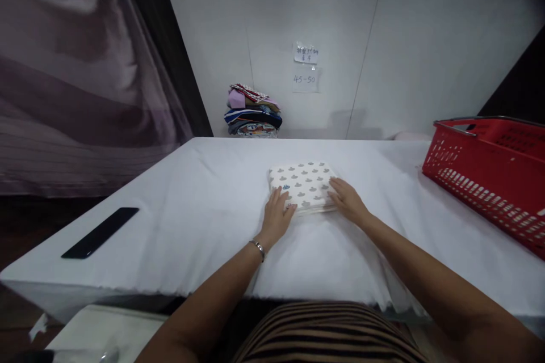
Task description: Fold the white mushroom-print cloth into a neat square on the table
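A folded white cloth (pixel 304 181) with a small grey print lies as a flat rectangle near the middle of the table. One motif near its left side is blue. My left hand (pixel 276 216) rests on its front left corner, fingers spread, with a silver bracelet at the wrist. At the right edge, my right hand (pixel 348 199) touches the cloth with its fingers stretched out over the top. Both hands are open, and the cloth stays down on the tabletop between them.
A white sheet covers the table (pixel 204 198). A dark flat slab (pixel 101 232) lies at the left, and a red plastic basket (pixel 489 176) stands at the right. Folded fabrics are piled in a stack (pixel 254 113) by the back wall, beside paper notes (pixel 305 78).
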`<action>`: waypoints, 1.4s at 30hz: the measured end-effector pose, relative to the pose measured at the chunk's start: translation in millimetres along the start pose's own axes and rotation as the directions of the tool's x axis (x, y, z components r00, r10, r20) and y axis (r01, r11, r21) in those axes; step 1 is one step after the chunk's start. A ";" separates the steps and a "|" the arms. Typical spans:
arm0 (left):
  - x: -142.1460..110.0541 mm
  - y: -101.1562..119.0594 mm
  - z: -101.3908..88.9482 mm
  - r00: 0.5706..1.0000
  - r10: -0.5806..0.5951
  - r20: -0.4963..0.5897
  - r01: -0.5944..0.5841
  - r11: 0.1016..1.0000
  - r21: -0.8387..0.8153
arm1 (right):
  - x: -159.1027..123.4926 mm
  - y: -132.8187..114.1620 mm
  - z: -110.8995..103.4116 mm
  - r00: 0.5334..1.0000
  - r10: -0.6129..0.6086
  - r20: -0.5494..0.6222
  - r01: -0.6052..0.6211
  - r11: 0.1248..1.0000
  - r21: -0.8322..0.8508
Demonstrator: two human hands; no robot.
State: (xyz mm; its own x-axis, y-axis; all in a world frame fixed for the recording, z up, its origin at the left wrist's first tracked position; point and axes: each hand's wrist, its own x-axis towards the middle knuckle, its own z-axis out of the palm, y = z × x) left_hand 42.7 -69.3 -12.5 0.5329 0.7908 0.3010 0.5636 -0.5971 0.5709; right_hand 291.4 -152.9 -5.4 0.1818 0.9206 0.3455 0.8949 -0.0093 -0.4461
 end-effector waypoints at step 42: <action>68.1 14.1 19.5 0.970 0.019 0.243 -0.069 0.978 0.198 | 93.0 -0.4 31.5 0.956 0.064 0.286 0.006 0.971 -0.238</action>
State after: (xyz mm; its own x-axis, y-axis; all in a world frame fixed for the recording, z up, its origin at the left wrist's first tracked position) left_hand 99.2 -26.5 1.1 0.6811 0.7227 0.1175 0.6390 -0.6650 0.3865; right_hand 295.1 -55.0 0.9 0.1144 0.9913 0.0658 0.9673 -0.0961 -0.2348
